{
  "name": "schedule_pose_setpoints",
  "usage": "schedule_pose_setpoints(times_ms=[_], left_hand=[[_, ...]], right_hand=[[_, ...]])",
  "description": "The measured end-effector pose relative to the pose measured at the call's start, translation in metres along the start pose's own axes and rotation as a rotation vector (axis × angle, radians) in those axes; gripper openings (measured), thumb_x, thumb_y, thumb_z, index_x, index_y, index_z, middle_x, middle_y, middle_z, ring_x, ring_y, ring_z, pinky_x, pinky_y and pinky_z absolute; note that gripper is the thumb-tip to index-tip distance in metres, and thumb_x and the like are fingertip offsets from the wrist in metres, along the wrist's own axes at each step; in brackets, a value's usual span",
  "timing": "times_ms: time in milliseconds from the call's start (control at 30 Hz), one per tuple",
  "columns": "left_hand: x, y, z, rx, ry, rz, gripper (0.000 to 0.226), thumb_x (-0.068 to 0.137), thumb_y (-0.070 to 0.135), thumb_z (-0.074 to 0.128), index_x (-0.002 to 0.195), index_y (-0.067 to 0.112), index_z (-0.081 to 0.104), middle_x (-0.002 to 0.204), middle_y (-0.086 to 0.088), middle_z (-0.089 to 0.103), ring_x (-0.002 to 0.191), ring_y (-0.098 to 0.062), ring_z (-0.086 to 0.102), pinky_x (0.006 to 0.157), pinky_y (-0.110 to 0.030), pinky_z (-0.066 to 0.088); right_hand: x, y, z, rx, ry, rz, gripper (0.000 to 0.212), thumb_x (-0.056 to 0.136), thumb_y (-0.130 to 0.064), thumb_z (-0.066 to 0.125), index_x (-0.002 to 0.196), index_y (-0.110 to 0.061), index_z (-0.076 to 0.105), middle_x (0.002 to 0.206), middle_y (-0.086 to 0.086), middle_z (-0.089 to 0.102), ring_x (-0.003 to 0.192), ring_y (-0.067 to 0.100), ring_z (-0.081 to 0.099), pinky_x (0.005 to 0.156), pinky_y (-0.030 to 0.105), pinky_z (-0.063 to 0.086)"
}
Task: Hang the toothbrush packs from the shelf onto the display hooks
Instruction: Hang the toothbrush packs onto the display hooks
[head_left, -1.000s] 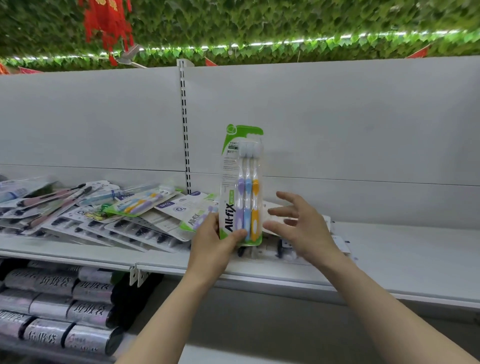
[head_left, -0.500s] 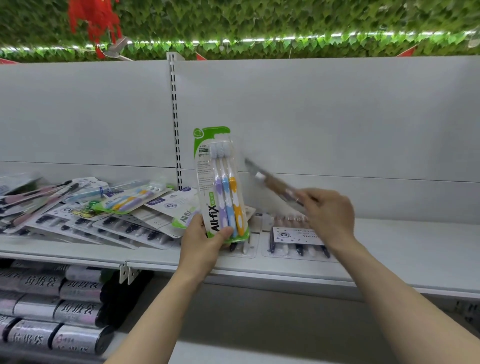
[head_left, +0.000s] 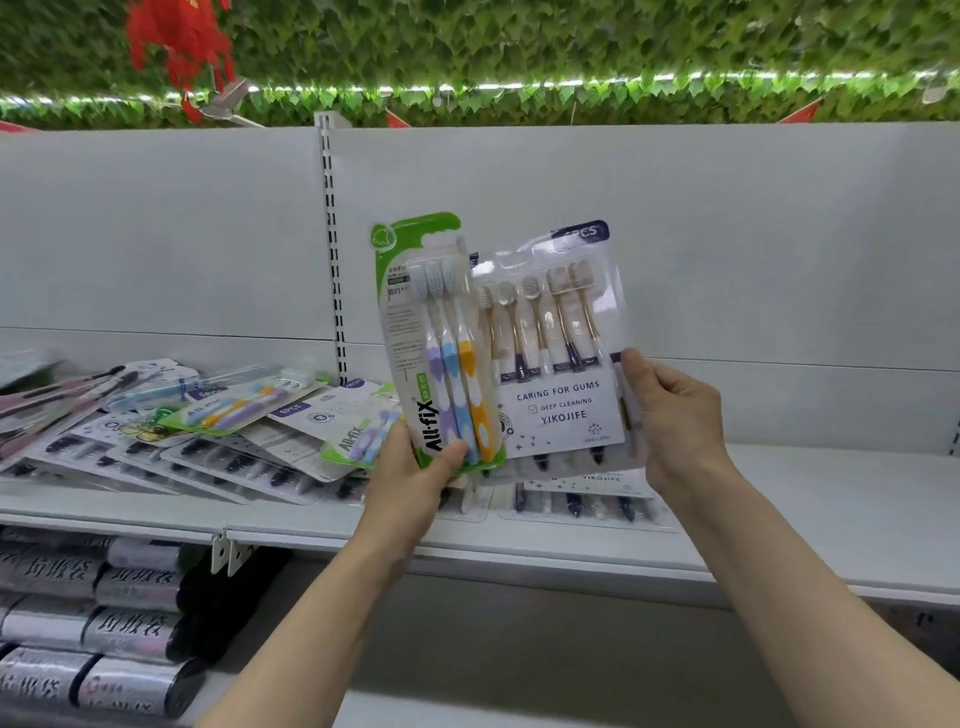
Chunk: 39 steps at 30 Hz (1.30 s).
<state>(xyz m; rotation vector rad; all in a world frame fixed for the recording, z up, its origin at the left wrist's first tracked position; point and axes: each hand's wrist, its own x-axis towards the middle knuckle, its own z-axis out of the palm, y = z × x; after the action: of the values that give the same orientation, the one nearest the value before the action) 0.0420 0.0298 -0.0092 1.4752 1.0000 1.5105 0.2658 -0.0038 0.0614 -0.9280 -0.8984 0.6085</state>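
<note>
My left hand (head_left: 415, 467) grips the bottom of a green All-fix toothbrush pack (head_left: 436, 343), held upright with purple, blue and orange brushes inside. My right hand (head_left: 670, 415) holds the right edge of a clear YIKOJIFE multi-brush pack (head_left: 561, 364), upright beside the green pack and partly behind it. Both packs are raised in front of the white back panel (head_left: 727, 234). Several more toothbrush packs (head_left: 208, 436) lie in a heap on the white shelf (head_left: 805, 509). No display hooks are in view.
A slotted upright rail (head_left: 332, 249) runs down the back panel left of the packs. More YIKOJIFE packs (head_left: 587, 499) lie flat on the shelf under my hands. Rolls of dark bags (head_left: 93, 623) fill the lower shelf at left. Green foliage hangs above.
My right hand picked a YIKOJIFE pack off the shelf and raised it upright beside the green pack. My left hand has kept its grip on the green pack.
</note>
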Motion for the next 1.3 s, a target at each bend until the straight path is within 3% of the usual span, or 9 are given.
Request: schedule_pose_setpoints(times_ms=[133, 267, 433, 667, 767, 900, 1067, 1133, 1300], left_hand=[[-0.006, 0.004, 0.001, 0.01, -0.005, -0.007, 0.022, 0.091, 0.021, 0.068, 0.111, 0.023, 0.058, 0.109, 0.002, 0.072, 0.104, -0.02, 0.067, 0.094, -0.049, 0.055], [-0.015, 0.008, -0.012, -0.008, 0.012, -0.042, 0.026, 0.093, 0.018, 0.066, 0.118, 0.019, 0.057, 0.112, 0.003, 0.071, 0.105, -0.015, 0.067, 0.089, -0.033, 0.056], [-0.025, 0.015, -0.035, -0.019, 0.072, -0.102, 0.028, 0.092, 0.014, 0.067, 0.119, 0.015, 0.058, 0.114, -0.005, 0.072, 0.106, -0.021, 0.069, 0.097, -0.043, 0.054], [-0.047, 0.019, -0.091, 0.002, 0.179, -0.132, 0.032, 0.09, 0.015, 0.069, 0.121, 0.016, 0.06, 0.114, -0.002, 0.073, 0.107, -0.02, 0.069, 0.1, -0.045, 0.052], [-0.06, 0.015, -0.122, -0.004, 0.208, -0.141, 0.031, 0.091, 0.012, 0.067, 0.121, 0.017, 0.06, 0.114, -0.001, 0.073, 0.107, -0.02, 0.068, 0.1, -0.046, 0.052], [-0.082, 0.009, -0.181, 0.016, 0.237, -0.153, 0.03, 0.09, 0.016, 0.07, 0.119, 0.019, 0.06, 0.113, -0.001, 0.073, 0.108, -0.024, 0.068, 0.094, -0.043, 0.054], [-0.115, 0.016, -0.295, 0.062, 0.313, -0.144, 0.028, 0.091, 0.007, 0.067, 0.116, 0.015, 0.058, 0.111, -0.01, 0.072, 0.104, -0.028, 0.069, 0.093, -0.046, 0.056], [-0.133, 0.02, -0.346, 0.078, 0.335, -0.139, 0.027, 0.091, 0.005, 0.066, 0.116, 0.013, 0.057, 0.11, -0.014, 0.071, 0.105, -0.032, 0.068, 0.095, -0.05, 0.054], [-0.18, 0.03, -0.464, 0.032, 0.412, -0.098, 0.029, 0.094, 0.003, 0.061, 0.115, 0.022, 0.058, 0.109, -0.005, 0.073, 0.092, -0.016, 0.071, 0.068, -0.027, 0.057]], right_hand=[[-0.005, 0.005, -0.003, 0.093, -0.053, 0.074, 0.018, 0.095, -0.025, 0.067, 0.083, -0.015, 0.076, 0.074, -0.001, 0.077, 0.067, 0.014, 0.072, 0.059, 0.027, 0.06], [-0.012, 0.014, 0.001, 0.146, -0.081, 0.136, 0.019, 0.094, -0.027, 0.067, 0.086, -0.013, 0.076, 0.082, 0.004, 0.078, 0.081, 0.024, 0.071, 0.079, 0.041, 0.061], [-0.021, 0.025, 0.019, 0.152, -0.194, 0.174, 0.026, 0.094, -0.034, 0.067, 0.098, -0.011, 0.078, 0.096, 0.011, 0.078, 0.099, 0.036, 0.072, 0.089, 0.059, 0.057], [-0.051, 0.036, 0.061, -0.034, -0.505, 0.082, 0.033, 0.087, -0.016, 0.076, 0.116, -0.021, 0.062, 0.094, 0.001, 0.079, 0.087, 0.019, 0.076, 0.067, 0.031, 0.061], [-0.068, 0.04, 0.086, -0.094, -0.576, 0.076, 0.029, 0.088, -0.02, 0.075, 0.112, -0.026, 0.06, 0.092, -0.002, 0.079, 0.087, 0.018, 0.076, 0.07, 0.034, 0.06], [-0.101, 0.04, 0.131, -0.083, -0.598, 0.069, 0.03, 0.09, -0.017, 0.074, 0.117, -0.021, 0.061, 0.094, 0.001, 0.079, 0.087, 0.02, 0.076, 0.082, 0.045, 0.06], [-0.172, 0.051, 0.204, 0.062, -0.559, 0.059, 0.031, 0.093, -0.012, 0.068, 0.121, -0.02, 0.058, 0.099, 0.004, 0.078, 0.089, 0.019, 0.076, 0.069, 0.029, 0.061], [-0.205, 0.06, 0.242, 0.071, -0.556, 0.068, 0.029, 0.092, -0.009, 0.069, 0.117, -0.021, 0.059, 0.103, 0.004, 0.077, 0.092, 0.02, 0.075, 0.08, 0.038, 0.062], [-0.294, 0.081, 0.341, 0.124, -0.584, 0.082, 0.029, 0.094, -0.011, 0.068, 0.119, -0.023, 0.059, 0.109, 0.001, 0.074, 0.097, 0.016, 0.073, 0.083, 0.035, 0.061]])
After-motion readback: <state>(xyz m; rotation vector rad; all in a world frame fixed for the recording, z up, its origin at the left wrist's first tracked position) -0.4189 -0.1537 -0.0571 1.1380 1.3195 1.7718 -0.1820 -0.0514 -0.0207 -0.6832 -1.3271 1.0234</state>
